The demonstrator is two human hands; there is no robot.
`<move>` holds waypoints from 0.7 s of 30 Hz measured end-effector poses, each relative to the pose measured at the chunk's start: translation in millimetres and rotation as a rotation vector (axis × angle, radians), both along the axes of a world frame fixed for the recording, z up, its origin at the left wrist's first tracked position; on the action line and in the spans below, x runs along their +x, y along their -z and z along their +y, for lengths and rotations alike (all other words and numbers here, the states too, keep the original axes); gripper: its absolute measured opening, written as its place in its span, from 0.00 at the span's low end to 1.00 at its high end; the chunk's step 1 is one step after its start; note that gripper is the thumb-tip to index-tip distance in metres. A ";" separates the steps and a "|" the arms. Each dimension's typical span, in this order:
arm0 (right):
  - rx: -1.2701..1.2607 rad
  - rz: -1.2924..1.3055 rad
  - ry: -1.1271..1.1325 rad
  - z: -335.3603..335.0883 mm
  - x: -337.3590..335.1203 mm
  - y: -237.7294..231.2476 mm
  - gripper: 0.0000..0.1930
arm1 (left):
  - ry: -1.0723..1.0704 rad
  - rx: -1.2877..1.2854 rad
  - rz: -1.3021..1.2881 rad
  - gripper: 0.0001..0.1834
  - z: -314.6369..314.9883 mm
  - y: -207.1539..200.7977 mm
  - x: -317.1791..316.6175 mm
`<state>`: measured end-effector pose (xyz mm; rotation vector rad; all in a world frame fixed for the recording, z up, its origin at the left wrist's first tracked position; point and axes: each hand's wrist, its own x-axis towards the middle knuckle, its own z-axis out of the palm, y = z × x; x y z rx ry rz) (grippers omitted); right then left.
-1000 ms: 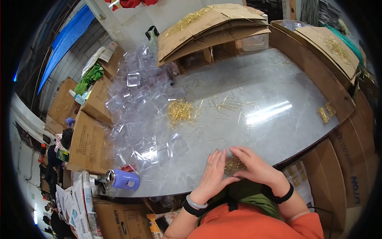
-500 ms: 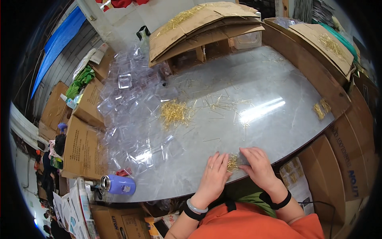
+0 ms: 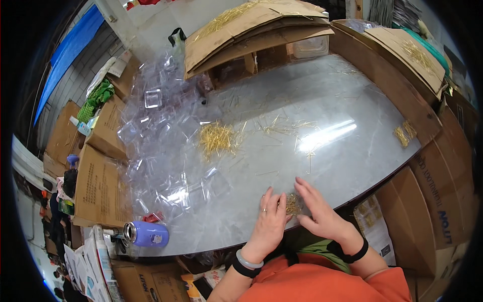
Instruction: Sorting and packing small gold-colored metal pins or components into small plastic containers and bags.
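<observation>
A small bundle of gold-coloured wire hooks (image 3: 293, 204) lies at the table's near edge, between my two hands. My left hand (image 3: 271, 216) rests against its left side, fingers stretched out and slightly apart. On the other side, my right hand (image 3: 319, 214) is open, its thumb close to the bundle and its fingers reaching forward. Whether a clear box surrounds these hooks I cannot tell. Farther off, a larger loose heap of the same gold hooks (image 3: 217, 140) sits left of the table's middle. Stray hooks (image 3: 276, 127) lie scattered to the right of that heap.
Many clear plastic boxes (image 3: 166, 136) cover the table's left side. A purple flask (image 3: 148, 234) stands at the near left. Cardboard sheets (image 3: 251, 30) roof a divided box at the back. Two gold bundles (image 3: 404, 134) lie at the right edge, beside a cardboard wall (image 3: 387, 70).
My right hand's fingers have spread and straightened, reaching a little forward and left. My left hand stays beside the bundle. The whole view has shifted slightly.
</observation>
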<state>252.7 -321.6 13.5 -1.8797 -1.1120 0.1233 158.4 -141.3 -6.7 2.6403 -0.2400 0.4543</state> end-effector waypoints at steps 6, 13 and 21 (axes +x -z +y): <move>-0.141 -0.279 -0.108 18.5 -0.4 -3.9 0.29 | -0.026 -0.102 0.060 0.42 4.4 2.5 -5.5; -0.195 -0.383 -0.073 12.1 -0.9 5.4 0.24 | 0.068 -0.012 -0.028 0.42 5.2 -0.1 -15.3; -0.193 -0.508 -0.015 20.8 -17.0 13.2 0.25 | -0.025 -0.074 0.005 0.39 -2.6 4.9 -14.6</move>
